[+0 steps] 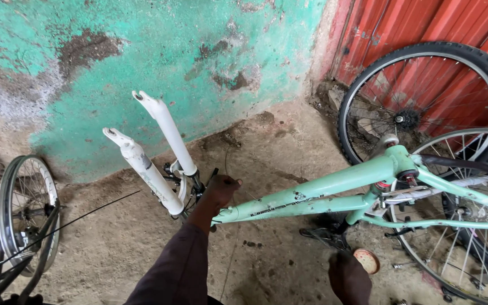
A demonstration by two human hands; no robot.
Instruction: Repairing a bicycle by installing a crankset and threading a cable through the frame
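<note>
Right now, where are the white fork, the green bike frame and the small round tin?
white fork [149, 172]: head view, middle of the nearer leg.
green bike frame [317, 189]: head view, main tube.
small round tin [367, 261]: head view, its open face.

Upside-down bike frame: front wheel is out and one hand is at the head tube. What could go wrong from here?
The left hand alone steadies the mint green frame, so it may tip sideways. The white fork could swing round. The right hand and the small round tin on the floor sit close beneath the pedal.
</note>
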